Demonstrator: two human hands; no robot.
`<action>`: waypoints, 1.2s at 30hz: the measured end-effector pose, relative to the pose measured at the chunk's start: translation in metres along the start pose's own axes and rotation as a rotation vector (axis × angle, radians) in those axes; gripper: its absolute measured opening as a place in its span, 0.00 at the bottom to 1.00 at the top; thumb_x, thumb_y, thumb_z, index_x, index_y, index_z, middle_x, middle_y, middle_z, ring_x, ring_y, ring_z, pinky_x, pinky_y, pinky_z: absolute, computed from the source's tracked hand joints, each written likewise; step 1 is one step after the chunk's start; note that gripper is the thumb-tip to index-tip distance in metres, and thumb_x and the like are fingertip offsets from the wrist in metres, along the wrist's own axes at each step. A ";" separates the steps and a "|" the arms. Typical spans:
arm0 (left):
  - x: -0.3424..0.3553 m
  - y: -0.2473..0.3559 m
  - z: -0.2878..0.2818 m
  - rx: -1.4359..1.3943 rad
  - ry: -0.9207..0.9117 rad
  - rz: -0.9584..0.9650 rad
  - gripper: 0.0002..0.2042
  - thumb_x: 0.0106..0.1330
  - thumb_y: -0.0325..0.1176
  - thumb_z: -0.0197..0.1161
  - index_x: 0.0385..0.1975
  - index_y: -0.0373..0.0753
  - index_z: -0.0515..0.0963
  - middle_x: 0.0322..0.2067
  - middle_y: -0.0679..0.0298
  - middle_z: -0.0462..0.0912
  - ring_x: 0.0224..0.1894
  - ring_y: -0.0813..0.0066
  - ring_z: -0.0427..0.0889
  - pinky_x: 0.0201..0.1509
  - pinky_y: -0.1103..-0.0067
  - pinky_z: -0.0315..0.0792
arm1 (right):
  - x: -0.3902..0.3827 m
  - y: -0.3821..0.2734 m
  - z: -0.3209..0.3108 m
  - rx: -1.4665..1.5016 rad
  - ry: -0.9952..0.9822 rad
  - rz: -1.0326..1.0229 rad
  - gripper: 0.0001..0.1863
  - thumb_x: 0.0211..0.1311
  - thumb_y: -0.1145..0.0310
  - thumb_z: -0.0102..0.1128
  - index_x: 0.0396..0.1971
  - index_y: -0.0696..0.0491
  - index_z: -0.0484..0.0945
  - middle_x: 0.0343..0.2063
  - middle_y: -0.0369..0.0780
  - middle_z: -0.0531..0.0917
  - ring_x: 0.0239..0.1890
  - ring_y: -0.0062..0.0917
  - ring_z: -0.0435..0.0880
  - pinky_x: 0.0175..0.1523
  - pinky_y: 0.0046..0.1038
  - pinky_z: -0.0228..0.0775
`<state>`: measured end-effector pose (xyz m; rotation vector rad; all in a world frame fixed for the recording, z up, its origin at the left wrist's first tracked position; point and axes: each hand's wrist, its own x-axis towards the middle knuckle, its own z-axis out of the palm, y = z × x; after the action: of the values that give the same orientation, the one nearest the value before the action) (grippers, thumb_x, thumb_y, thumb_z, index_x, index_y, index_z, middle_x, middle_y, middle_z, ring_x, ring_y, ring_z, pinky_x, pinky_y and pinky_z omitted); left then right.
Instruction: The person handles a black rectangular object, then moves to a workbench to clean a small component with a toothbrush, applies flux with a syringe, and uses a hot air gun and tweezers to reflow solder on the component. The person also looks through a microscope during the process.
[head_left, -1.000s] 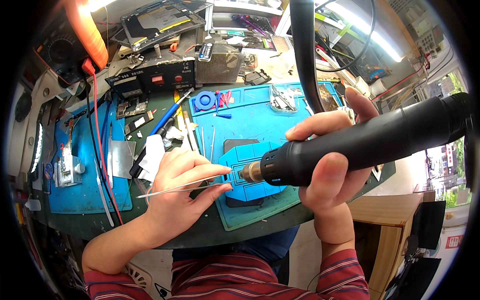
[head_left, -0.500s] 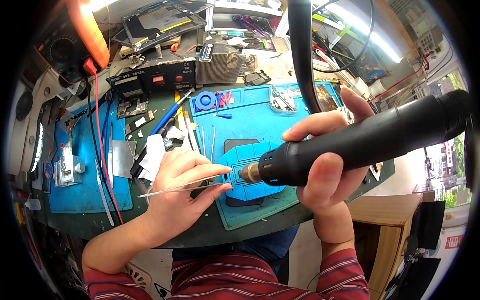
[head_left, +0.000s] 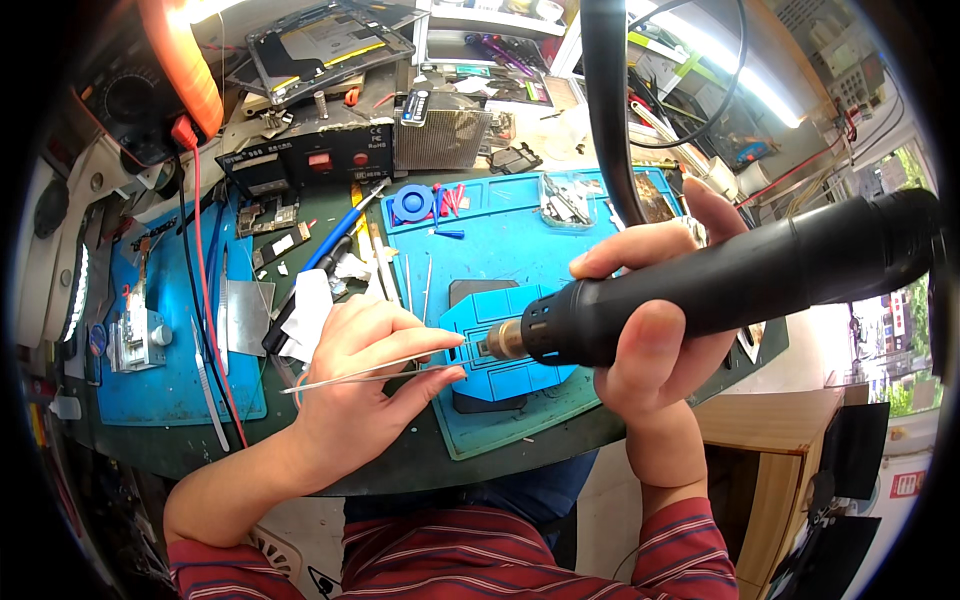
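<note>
My right hand (head_left: 655,330) is wrapped round a black hot air gun (head_left: 760,265), whose metal nozzle points left. Between the thumb and fingers of my left hand (head_left: 365,370) is a thin pair of metal tweezers (head_left: 345,378). Their tips reach toward a small dark piece (head_left: 484,349) close by the nozzle; whether they grip it I cannot tell. Under both tools lies a blue octagonal silicone pad (head_left: 535,382), set on a dark block (head_left: 490,402) on the large blue work mat (head_left: 475,435).
A clear box of small parts (head_left: 566,200) and a blue round holder (head_left: 412,204) stand at the mat's far side. A blue-handled tool (head_left: 345,232) and white tissue (head_left: 308,315) lie left of it. The gun's thick black hose (head_left: 606,110) hangs at the back.
The hot air gun's nozzle has shifted slightly to the right, and more of the small dark piece beside it shows. My left hand has hardly moved.
</note>
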<state>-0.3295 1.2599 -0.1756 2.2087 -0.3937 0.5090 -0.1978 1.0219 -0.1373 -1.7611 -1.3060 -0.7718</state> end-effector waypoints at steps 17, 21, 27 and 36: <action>0.001 0.001 0.001 0.007 0.006 -0.004 0.16 0.54 0.31 0.81 0.42 0.43 0.87 0.32 0.66 0.82 0.35 0.67 0.77 0.44 0.71 0.67 | 0.020 0.007 -0.049 0.236 0.820 0.566 0.38 0.78 0.43 0.40 0.65 0.65 0.64 0.29 0.43 0.82 0.30 0.21 0.76 0.45 0.24 0.69; 0.001 0.000 0.000 0.000 -0.006 -0.026 0.17 0.53 0.31 0.81 0.43 0.43 0.87 0.32 0.66 0.82 0.35 0.67 0.76 0.43 0.72 0.66 | 0.012 0.021 -0.077 0.370 0.922 0.640 0.33 0.77 0.45 0.45 0.62 0.62 0.70 0.31 0.41 0.82 0.33 0.21 0.78 0.45 0.22 0.70; 0.005 0.000 -0.004 0.009 -0.056 -0.034 0.17 0.53 0.28 0.80 0.44 0.40 0.87 0.33 0.66 0.82 0.37 0.69 0.76 0.43 0.74 0.68 | 0.018 0.022 -0.078 0.313 1.046 0.621 0.33 0.76 0.45 0.46 0.61 0.61 0.71 0.33 0.41 0.82 0.32 0.21 0.80 0.40 0.20 0.71; 0.005 0.003 -0.013 -0.096 -0.013 -0.051 0.16 0.56 0.30 0.80 0.45 0.39 0.86 0.36 0.64 0.83 0.40 0.66 0.77 0.46 0.73 0.70 | 0.011 0.019 -0.087 0.290 0.991 0.596 0.34 0.75 0.46 0.46 0.61 0.65 0.70 0.32 0.42 0.82 0.29 0.22 0.80 0.35 0.20 0.74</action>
<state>-0.3294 1.2673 -0.1638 2.1250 -0.3601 0.4398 -0.1776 0.9491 -0.0889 -1.1442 -0.1916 -0.8624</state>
